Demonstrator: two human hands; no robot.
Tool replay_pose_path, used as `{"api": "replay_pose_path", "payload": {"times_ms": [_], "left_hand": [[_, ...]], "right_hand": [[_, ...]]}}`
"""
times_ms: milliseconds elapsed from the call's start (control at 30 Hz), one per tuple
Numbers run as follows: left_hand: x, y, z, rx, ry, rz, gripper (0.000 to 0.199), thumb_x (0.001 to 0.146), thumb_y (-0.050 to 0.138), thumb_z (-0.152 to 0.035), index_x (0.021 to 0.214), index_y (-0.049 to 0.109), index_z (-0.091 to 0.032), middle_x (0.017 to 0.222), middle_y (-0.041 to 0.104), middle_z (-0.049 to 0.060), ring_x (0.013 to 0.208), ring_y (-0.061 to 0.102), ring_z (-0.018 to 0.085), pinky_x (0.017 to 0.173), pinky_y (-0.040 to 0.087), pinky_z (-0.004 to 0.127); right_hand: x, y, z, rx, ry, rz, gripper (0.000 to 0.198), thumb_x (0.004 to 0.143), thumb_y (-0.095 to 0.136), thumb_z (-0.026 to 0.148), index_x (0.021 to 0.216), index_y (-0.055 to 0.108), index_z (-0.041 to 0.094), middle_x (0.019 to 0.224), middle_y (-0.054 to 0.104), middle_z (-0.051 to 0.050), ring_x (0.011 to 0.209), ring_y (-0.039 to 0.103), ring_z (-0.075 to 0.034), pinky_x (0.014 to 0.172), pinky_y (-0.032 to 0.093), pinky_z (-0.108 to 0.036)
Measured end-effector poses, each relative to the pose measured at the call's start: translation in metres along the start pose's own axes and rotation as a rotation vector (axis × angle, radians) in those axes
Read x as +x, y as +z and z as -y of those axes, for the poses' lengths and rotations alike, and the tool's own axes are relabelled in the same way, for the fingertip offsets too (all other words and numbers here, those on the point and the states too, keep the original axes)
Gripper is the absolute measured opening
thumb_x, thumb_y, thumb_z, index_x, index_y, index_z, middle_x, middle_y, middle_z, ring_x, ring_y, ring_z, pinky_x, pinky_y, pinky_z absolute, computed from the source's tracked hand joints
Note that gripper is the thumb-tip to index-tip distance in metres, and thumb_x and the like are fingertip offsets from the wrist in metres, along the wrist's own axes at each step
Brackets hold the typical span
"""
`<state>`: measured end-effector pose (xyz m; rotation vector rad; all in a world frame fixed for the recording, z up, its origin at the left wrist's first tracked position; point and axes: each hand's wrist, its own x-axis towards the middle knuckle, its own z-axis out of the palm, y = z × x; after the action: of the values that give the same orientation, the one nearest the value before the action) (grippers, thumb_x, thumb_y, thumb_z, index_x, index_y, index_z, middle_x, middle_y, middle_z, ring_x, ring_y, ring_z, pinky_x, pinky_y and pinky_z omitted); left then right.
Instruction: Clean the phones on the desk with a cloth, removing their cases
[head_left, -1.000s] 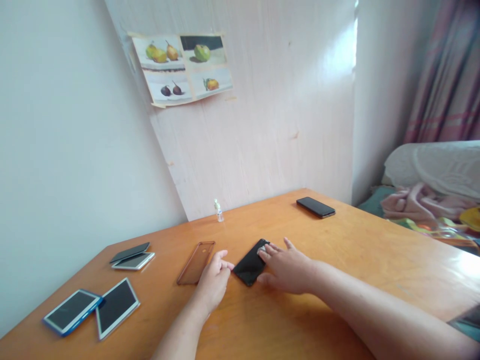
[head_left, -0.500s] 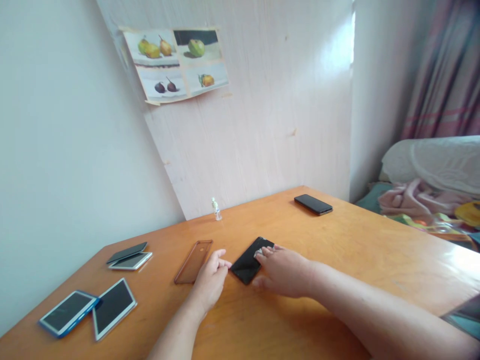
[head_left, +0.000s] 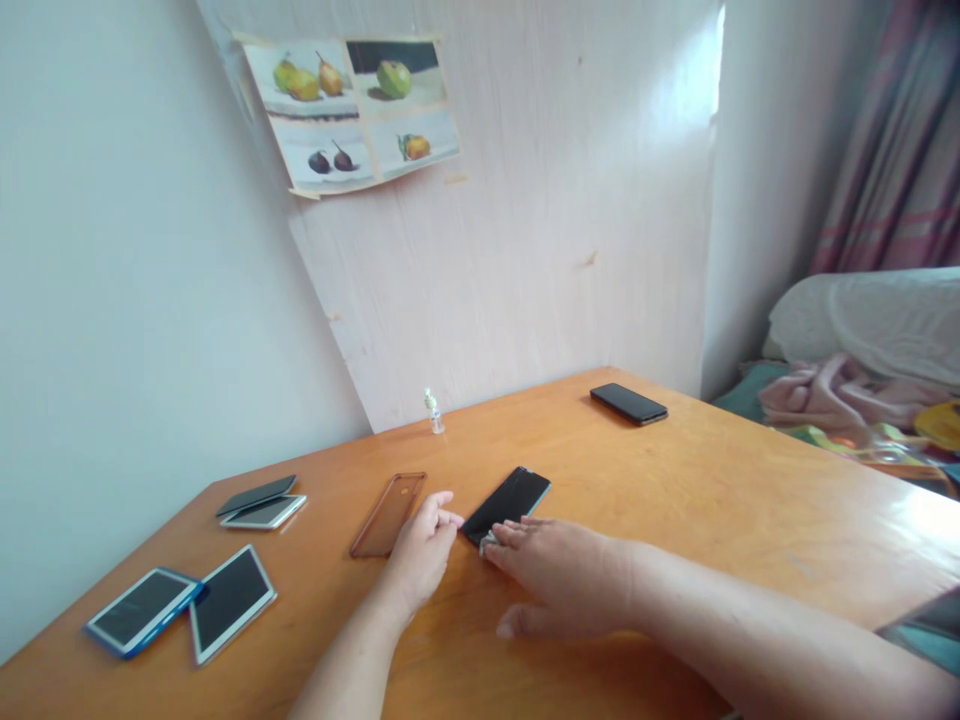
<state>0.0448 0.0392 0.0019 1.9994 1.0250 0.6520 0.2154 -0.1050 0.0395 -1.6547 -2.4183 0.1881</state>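
Observation:
A black smartphone [head_left: 511, 500] lies face up on the table, slanted away to the right. My right hand [head_left: 566, 565] presses a small crumpled white tissue [head_left: 488, 541] under its fingertips, on the phone's near end; its thumb is spread to the side. My left hand [head_left: 424, 550] has its fingers partly bent and apart, with the fingertips at the phone's left edge; I cannot tell how firmly they touch. Just left of it, a clear brownish phone case [head_left: 384, 520] lies on the table, partly covered by that hand.
A small spray bottle [head_left: 434, 412] stands near the wall. Another black phone [head_left: 628, 404] lies at the far right of the wooden table [head_left: 675, 500]. On the left are a blue-cased phone [head_left: 142, 610], a white phone [head_left: 232, 603] and two stacked devices [head_left: 262, 502].
My right hand has slid the tissue down the screen from the upper right part to the near end, uncovering the upper screen. The left hand stays at the phone's edge.

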Motion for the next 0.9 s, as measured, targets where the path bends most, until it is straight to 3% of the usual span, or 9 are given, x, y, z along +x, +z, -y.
{"api": "replay_pose_path", "payload": {"times_ms": [167,233,333,467,533,600,800,900], "left_hand": [[-0.001,0.000,-0.003,-0.009,0.002,0.000,0.048,0.083,0.046,-0.032,0.127,0.049,-0.015,0.105,0.069,0.008,0.103,0.061,0.023,0.095,0.041,0.036],[-0.001,0.000,-0.004,-0.011,0.009,-0.003,0.047,0.083,0.046,-0.031,0.127,0.049,-0.015,0.103,0.069,0.008,0.103,0.061,0.024,0.096,0.040,0.036],[-0.001,0.001,-0.002,-0.008,0.017,-0.003,0.047,0.084,0.046,-0.031,0.128,0.049,-0.015,0.101,0.070,0.007,0.101,0.062,0.023,0.096,0.040,0.036],[0.000,0.002,0.001,0.002,0.033,-0.005,0.046,0.085,0.045,-0.030,0.128,0.048,-0.014,0.101,0.070,0.007,0.101,0.062,0.022,0.097,0.040,0.035],[0.000,0.002,0.002,-0.003,0.034,-0.011,0.046,0.085,0.045,-0.028,0.128,0.048,-0.014,0.100,0.070,0.007,0.102,0.062,0.022,0.097,0.040,0.034],[0.000,0.002,0.001,-0.011,0.028,-0.012,0.046,0.085,0.045,-0.028,0.129,0.048,-0.015,0.100,0.071,0.007,0.102,0.062,0.022,0.097,0.040,0.034],[0.000,0.002,0.000,-0.019,0.006,-0.003,0.046,0.085,0.046,-0.028,0.129,0.049,-0.015,0.102,0.070,0.007,0.102,0.062,0.022,0.096,0.040,0.033],[-0.001,0.003,0.001,-0.022,0.001,-0.012,0.045,0.085,0.047,-0.029,0.128,0.050,-0.016,0.103,0.071,0.007,0.101,0.062,0.022,0.095,0.041,0.033]], "right_hand": [[0.010,-0.010,-0.034,-0.088,0.382,-0.007,0.062,0.089,0.044,0.055,0.127,0.059,0.008,0.123,0.062,-0.024,0.109,0.061,-0.038,0.089,0.048,-0.046],[0.013,-0.010,-0.042,-0.118,0.456,-0.006,0.061,0.090,0.043,0.053,0.126,0.059,0.006,0.120,0.063,-0.025,0.109,0.061,-0.038,0.089,0.048,-0.047],[0.012,-0.006,-0.035,-0.128,0.379,-0.011,0.067,0.087,0.049,0.054,0.131,0.055,0.004,0.127,0.059,-0.026,0.116,0.057,-0.039,0.096,0.044,-0.048],[0.004,0.002,-0.005,-0.033,0.058,0.009,0.080,0.084,0.051,0.063,0.141,0.046,0.007,0.141,0.048,-0.024,0.130,0.046,-0.037,0.108,0.036,-0.045],[0.002,0.003,0.002,0.015,-0.029,0.012,0.078,0.085,0.048,0.065,0.141,0.046,0.010,0.143,0.048,-0.021,0.130,0.047,-0.035,0.108,0.036,-0.044],[0.004,0.002,-0.002,0.018,0.014,0.003,0.072,0.087,0.046,0.062,0.139,0.049,0.012,0.141,0.051,-0.020,0.125,0.052,-0.035,0.103,0.041,-0.045],[0.014,-0.004,-0.051,-0.101,0.436,-0.012,0.064,0.092,0.039,0.054,0.133,0.054,0.007,0.132,0.056,-0.025,0.118,0.056,-0.038,0.095,0.046,-0.048],[0.015,0.000,-0.047,-0.099,0.408,-0.023,0.069,0.089,0.044,0.055,0.136,0.051,0.005,0.138,0.050,-0.026,0.127,0.049,-0.038,0.104,0.039,-0.048]]}}
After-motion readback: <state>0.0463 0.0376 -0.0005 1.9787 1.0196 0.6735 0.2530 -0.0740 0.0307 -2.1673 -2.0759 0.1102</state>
